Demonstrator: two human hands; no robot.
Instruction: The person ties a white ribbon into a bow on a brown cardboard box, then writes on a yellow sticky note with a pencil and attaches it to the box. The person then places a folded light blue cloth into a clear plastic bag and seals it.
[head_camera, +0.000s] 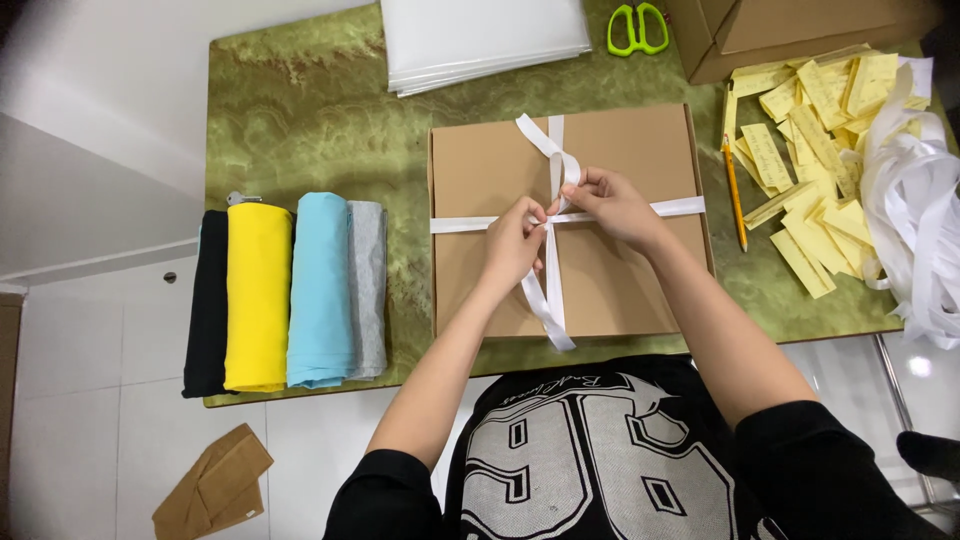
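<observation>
Green marbled tabletop (300, 110), flat cardboard box (620, 290) at centre, white ribbon (470, 224) crossed over its lid. Left hand (512, 243) and right hand (612, 207) both pinched on ribbon at the crossing (loop rising above). Best kept taut, knot centred.
</observation>
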